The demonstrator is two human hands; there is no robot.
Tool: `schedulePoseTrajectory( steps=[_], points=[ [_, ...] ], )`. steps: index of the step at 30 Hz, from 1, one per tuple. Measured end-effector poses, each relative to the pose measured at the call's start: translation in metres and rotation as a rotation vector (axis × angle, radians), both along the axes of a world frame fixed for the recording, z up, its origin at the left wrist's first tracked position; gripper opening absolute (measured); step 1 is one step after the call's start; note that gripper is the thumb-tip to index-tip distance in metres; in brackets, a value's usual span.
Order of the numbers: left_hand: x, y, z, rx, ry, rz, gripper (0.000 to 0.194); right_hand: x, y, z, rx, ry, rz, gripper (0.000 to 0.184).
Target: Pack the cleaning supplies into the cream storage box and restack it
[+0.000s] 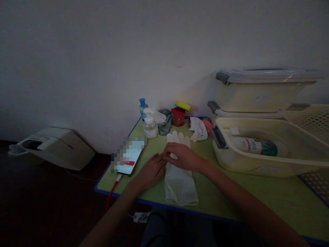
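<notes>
your right hand point(181, 156) overlies the white glove point(180, 185), your left hand point(152, 172) at its left edge; whether either grips cannot be told.

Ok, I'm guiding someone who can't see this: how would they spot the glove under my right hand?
On the green table, look near the front edge, between the phone and the open plastic bin. A white glove lies under your right hand, cuff toward you, fingers toward the wall. It is spread flat, unlike the crumpled white bundle farther back.
</notes>
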State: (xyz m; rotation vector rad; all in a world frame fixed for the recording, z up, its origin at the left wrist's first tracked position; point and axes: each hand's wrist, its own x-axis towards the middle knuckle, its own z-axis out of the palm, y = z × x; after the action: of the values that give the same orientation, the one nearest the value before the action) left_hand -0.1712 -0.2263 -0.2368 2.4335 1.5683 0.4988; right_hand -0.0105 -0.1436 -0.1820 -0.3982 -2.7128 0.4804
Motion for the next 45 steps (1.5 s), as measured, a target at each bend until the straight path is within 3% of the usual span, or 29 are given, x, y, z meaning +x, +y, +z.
schedulePoseTrajectory(
  steps=[2,3,7,11,26,35,41,45],
  points=[
    [0.000,-0.001,0.000,-0.004,-0.018,-0.012,0.040,0.011,-0.021,0.010,-0.005,-0.131,0.153,0.010],
    [0.000,-0.001,0.000,-0.011,-0.022,-0.010,0.041,0.017,-0.032,0.013,0.011,-0.195,0.160,0.014],
    [0.000,-0.003,-0.002,-0.009,-0.020,0.024,0.043,0.039,-0.064,0.005,0.065,-0.405,0.092,0.028],
    [0.001,-0.004,-0.002,0.008,-0.023,0.019,0.044,0.047,-0.079,-0.006,0.077,-0.459,0.020,0.033],
    [0.001,-0.004,-0.002,0.011,-0.019,0.018,0.043,0.024,-0.102,-0.018,0.101,-0.412,-0.312,0.021],
    [0.000,-0.003,-0.003,0.000,0.001,0.020,0.043,0.032,-0.115,-0.023,0.199,-0.385,-0.354,0.025],
    [0.000,-0.002,-0.004,0.015,-0.012,0.011,0.043,0.042,-0.109,-0.028,0.424,-0.120,-0.296,0.013],
    [-0.001,-0.003,-0.003,0.012,-0.022,0.008,0.043,0.048,-0.095,-0.025,0.576,-0.013,-0.240,0.014]
  ],
)
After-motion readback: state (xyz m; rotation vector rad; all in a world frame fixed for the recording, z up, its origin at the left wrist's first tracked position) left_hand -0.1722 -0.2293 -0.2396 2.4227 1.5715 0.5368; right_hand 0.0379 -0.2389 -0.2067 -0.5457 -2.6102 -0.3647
